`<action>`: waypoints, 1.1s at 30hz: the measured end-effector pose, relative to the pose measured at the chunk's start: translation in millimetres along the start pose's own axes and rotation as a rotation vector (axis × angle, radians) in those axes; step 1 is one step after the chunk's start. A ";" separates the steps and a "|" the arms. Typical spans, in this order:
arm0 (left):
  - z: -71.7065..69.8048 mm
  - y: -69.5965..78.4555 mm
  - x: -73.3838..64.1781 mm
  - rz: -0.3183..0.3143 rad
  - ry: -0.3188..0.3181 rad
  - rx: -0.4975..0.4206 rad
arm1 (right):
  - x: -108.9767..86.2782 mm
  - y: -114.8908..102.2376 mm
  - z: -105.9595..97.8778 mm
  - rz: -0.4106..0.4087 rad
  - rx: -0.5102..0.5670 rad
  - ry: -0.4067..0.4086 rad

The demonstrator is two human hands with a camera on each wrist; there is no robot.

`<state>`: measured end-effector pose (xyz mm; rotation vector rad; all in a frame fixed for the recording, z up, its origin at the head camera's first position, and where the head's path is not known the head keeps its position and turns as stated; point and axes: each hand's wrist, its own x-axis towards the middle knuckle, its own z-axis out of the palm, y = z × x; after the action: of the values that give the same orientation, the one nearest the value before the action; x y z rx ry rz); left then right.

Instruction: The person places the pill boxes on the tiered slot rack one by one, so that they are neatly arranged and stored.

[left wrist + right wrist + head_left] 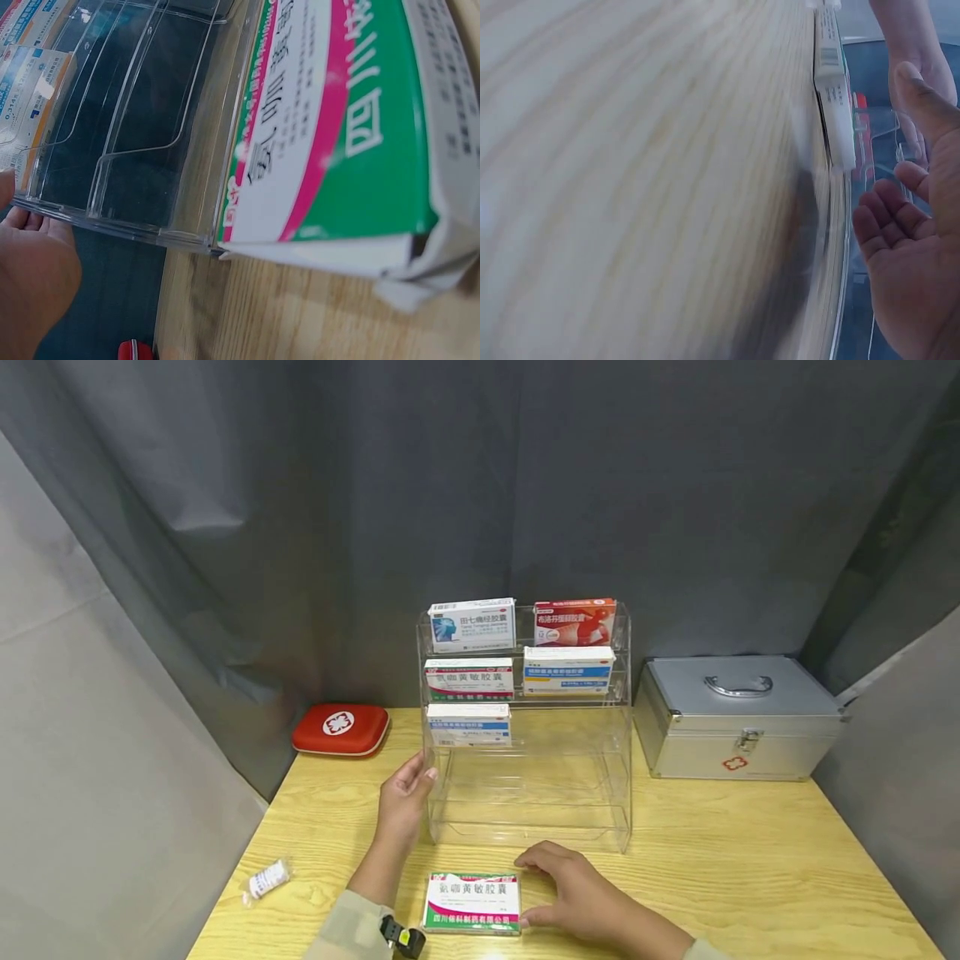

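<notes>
A clear tiered display rack (pixel 525 835) stands on the table with medicine boxes on its upper tiers. My left hand (pixel 405 793) holds the rack's left side panel, thumb and fingers on either side of its edge in the left wrist view. In front of the rack lies a green, white and pink medicine box (pixel 472 902), which looms large in the left wrist view. Beside its right end is my right hand (pixel 577 893), thumb and fingers spread apart, thumb close to the box's corner. The right wrist view shows these fingers (pixel 889 221) loosely bent, gripping nothing.
A silver first-aid case (pixel 738 718) stands right of the rack. At the back left lies a red zip case (pixel 341 729). A small bagged white bottle (pixel 267 878) lies at the front left. Dark curtain (pixel 450 485) hangs behind the table (pixel 750 860).
</notes>
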<state>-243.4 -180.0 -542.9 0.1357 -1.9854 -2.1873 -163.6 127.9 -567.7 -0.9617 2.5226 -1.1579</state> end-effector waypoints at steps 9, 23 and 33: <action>0.4 1.7 1.0 0.022 0.008 0.022 | 5.0 -6.9 15.9 0.057 -0.023 -0.090; -2.4 -2.0 0.2 0.009 0.013 0.034 | 6.5 -7.0 21.5 0.028 -0.088 -0.087; -1.8 -2.6 1.5 0.001 -0.005 0.038 | -7.5 11.8 1.0 0.082 0.167 0.022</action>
<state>-244.7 -181.8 -545.5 0.1355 -2.0301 -2.1520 -163.1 137.7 -577.7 -0.8014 2.4114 -1.3360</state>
